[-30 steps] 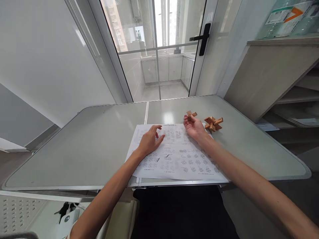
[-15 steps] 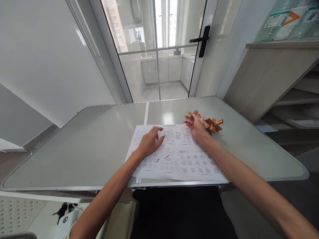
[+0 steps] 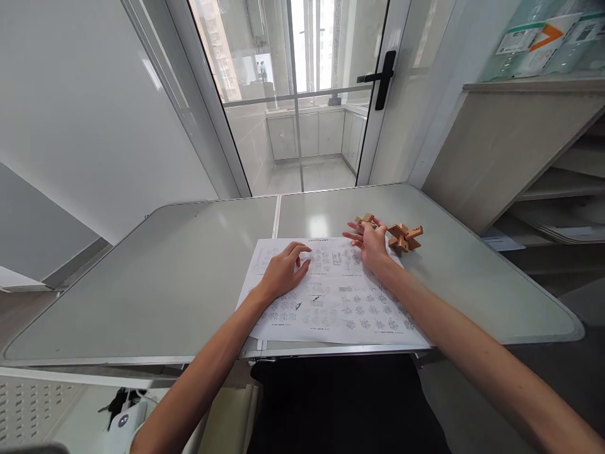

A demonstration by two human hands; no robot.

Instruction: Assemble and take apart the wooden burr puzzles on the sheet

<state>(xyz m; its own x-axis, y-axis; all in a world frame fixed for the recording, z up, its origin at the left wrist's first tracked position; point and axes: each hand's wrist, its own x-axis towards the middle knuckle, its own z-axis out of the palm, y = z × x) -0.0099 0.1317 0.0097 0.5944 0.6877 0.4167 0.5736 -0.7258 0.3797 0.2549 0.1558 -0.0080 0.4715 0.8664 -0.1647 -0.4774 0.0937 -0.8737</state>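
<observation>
My left hand (image 3: 285,270) rests on a printed instruction sheet (image 3: 326,302), its fingers slightly bent and the thumb apart, with nothing in it. Above the sheet's far right part, my right hand (image 3: 371,243) pinches a small notched wooden puzzle piece (image 3: 363,219) by thumb and index finger, while its other fingers stretch out to the left. The hand partly hides this piece. Just right of that hand, a cluster of interlocked wooden puzzle pieces (image 3: 404,238) stands on the table.
The grey table (image 3: 142,284) has a metal edge and a seam across its middle. Beyond it is a glass door (image 3: 302,126) with a black handle (image 3: 385,79). A shelf unit (image 3: 510,139) stands at right with bottles (image 3: 543,44) on top. A black seat (image 3: 340,403) is below the near edge.
My right hand has shifted slightly left and turned a little, and the wooden piece in it has tilted along with it. The left hand and the wooden cluster stay put.
</observation>
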